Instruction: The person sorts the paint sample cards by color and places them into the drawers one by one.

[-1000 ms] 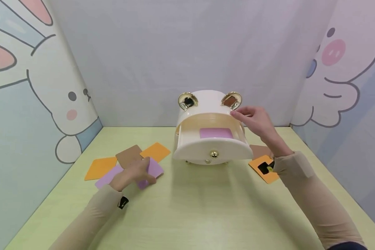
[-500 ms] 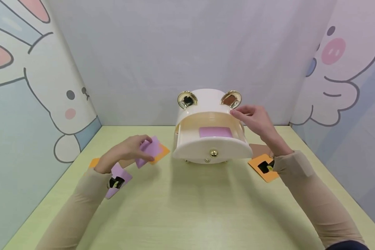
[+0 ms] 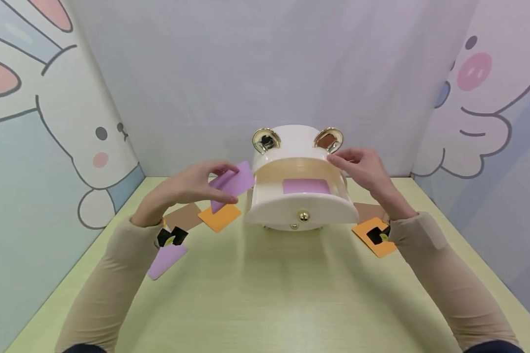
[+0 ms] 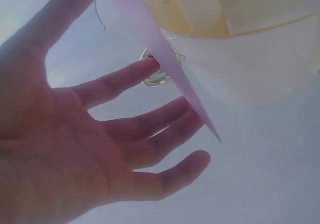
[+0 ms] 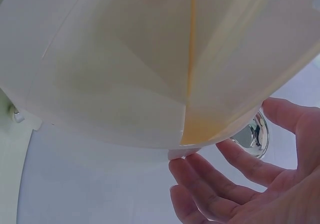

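A white drawer box (image 3: 293,139) with two gold-rimmed round ears stands at the back centre of the table. Its upper drawer (image 3: 300,211) is pulled out, and a purple card (image 3: 306,186) lies inside. Left of the box, my left hand (image 3: 190,184) pinches another purple card (image 3: 236,182) between thumb and fingers, raised above the table. In the left wrist view that card (image 4: 160,49) appears nearly edge-on, close to the box. My right hand (image 3: 364,169) touches the box's upper right side below the ear; in the right wrist view, its fingertips (image 5: 182,166) rest against the shell.
On the left lie a brown card (image 3: 183,216), an orange card (image 3: 220,217) and a purple card (image 3: 165,262). A brown card (image 3: 367,212) and an orange card (image 3: 375,250) lie right of the box. Walls with cartoon animals flank the table.
My left hand has lifted a purple card off the left pile and carried it up and rightward, beside the box. The right hand stays at the box.
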Demonstrator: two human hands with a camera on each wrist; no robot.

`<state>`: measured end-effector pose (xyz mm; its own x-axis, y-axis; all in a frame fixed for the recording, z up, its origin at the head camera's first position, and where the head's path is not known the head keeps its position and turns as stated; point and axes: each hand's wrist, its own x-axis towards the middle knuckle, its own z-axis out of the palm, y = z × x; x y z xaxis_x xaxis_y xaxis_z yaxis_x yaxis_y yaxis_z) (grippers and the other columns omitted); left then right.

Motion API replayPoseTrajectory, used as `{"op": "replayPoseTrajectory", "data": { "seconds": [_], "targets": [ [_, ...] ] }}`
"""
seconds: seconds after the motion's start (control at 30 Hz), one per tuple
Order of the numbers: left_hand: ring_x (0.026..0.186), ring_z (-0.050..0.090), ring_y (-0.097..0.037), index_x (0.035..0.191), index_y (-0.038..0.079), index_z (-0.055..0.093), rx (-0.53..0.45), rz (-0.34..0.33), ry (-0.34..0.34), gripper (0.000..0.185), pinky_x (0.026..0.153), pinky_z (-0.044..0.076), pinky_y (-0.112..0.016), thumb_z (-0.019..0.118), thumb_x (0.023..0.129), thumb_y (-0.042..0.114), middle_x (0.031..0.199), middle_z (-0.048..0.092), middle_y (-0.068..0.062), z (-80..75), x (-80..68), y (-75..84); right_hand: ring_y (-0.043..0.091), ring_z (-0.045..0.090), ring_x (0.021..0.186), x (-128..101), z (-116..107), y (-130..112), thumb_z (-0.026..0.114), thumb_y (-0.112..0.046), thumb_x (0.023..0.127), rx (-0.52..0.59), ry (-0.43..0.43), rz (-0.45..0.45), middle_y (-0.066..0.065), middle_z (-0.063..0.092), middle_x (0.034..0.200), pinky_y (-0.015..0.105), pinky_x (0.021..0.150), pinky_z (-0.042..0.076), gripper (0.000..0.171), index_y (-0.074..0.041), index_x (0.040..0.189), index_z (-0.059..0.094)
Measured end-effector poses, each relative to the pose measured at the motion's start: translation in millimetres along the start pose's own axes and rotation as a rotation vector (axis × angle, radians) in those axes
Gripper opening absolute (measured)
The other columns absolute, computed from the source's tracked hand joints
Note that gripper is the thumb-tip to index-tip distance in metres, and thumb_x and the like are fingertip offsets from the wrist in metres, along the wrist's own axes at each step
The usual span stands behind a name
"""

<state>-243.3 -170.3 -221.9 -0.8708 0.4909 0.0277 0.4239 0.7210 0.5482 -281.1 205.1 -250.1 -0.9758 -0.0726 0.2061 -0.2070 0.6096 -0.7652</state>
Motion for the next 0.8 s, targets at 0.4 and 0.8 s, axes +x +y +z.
{"op": "replayPoseTrajectory", "data": {
  "seconds": [0.4, 0.8],
  "targets": [
    [0.12, 0.05, -0.015, 0.13, 0.032, 0.059, -0.068, 0.085, -0.005, 0.059, 0.101, 0.041, -0.042, 0.079, 0.075, 0.044, 0.131, 0.059, 0.009, 2.5, 20.4, 38.8, 0.026, 0.056, 0.109, 0, -1, 0, 0.061, -0.062, 0.084, -0.002, 0.001, 0.001, 0.015, 0.065, 0.12, 0.041, 0.09, 0.045, 0.064, -0.009, 0.119, 0.065],
    [0.116, 0.051, -0.012, 0.127, 0.027, 0.063, -0.039, 0.192, -0.069, 0.054, 0.098, 0.043, -0.036, 0.077, 0.077, 0.043, 0.131, 0.057, 0.008, 12.4, 46.8, 69.3, 0.026, 0.056, 0.108, 1, -1, -1, 0.061, -0.063, 0.084, -0.008, 0.003, 0.006, 0.015, 0.065, 0.119, 0.04, 0.089, 0.045, 0.065, -0.008, 0.119, 0.065]
  ]
}}
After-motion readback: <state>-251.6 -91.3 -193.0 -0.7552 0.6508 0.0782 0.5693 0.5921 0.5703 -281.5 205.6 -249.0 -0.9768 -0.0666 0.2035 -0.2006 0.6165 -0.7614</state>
